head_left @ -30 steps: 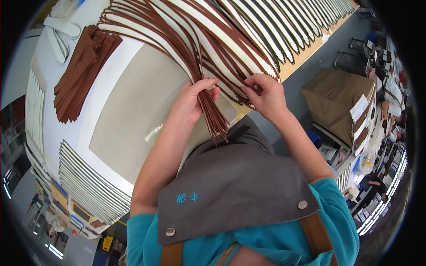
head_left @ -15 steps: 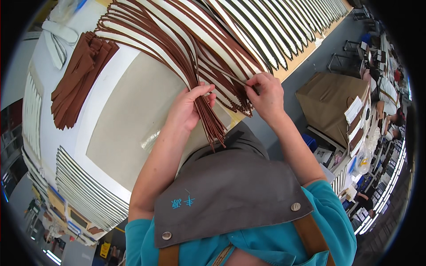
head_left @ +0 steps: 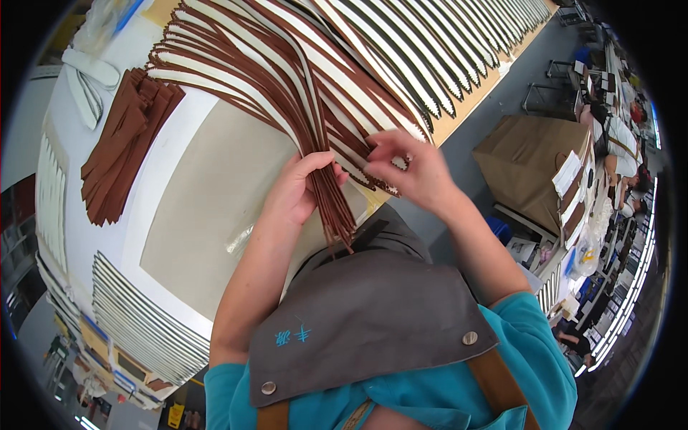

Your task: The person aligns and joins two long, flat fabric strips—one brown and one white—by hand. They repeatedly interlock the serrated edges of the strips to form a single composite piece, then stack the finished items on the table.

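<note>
Several brown strips (head_left: 312,129), gathered into one bundle, pass through the left hand (head_left: 292,188). That hand is closed on them, thumb across the top; the loose ends hang below the grip, toward the apron (head_left: 373,315). The right hand (head_left: 372,155) is apart from the left, raised over the toothed strip ends near the desk edge. Its thumb and fingertips are parted and blurred; whether they touch a strip cannot be told.

Beyond the grip, the bundle fans up and to the left across the desk (head_left: 459,118), where brown edges alternate with white faces. More brown-and-white strips lie under and beside the right hand.

Step in hand, as judged: collecting strips into the left-hand bundle, with the right hand picking out single ends. The next move appears to call for a fingertip pinch on one strip end, separated from its neighbours, and a short transfer to the bundle. Keep the left grip firm enough to stop slipping, yet able to admit another strip.

Farther out, a grey mat (head_left: 208,179) lies left of the bundle, with a stack of brown pieces (head_left: 129,147) past it. White strips with dark edges (head_left: 430,57) line the upper right.
</note>
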A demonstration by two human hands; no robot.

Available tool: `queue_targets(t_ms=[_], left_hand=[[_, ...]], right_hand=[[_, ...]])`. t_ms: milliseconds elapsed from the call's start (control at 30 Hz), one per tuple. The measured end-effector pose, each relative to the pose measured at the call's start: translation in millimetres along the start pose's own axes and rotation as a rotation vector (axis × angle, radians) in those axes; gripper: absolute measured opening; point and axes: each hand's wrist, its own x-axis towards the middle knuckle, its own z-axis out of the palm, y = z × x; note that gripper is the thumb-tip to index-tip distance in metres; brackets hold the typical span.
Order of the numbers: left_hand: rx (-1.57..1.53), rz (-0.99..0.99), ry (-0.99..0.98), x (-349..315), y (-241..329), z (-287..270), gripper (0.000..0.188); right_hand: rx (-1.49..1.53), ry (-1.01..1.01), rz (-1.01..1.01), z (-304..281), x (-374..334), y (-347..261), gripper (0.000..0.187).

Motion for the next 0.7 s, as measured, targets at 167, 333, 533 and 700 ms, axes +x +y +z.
queue_targets(t_ms=[167, 333, 533, 700], left_hand=[[-0.005, -0.021, -0.026, -4, 4, -5, 0.038], [-0.031, -0.019, -0.007, -5, 2, -8, 0.036], [-0.043, -0.006, -0.045, -4, 1, -10, 0.033], [-0.075, -0.01, -0.039, -5, 0, -3, 0.03]], right_hand=[[-0.651, 0.349, -0.073, -21, 19, 31, 0.046], [-0.612, 0.426, -0.131, -14, 20, 35, 0.04], [-0.092, 0.367, -0.086, -15, 19, 43, 0.028], [0.305, 0.138, 0.083, -10, 15, 23, 0.019]])
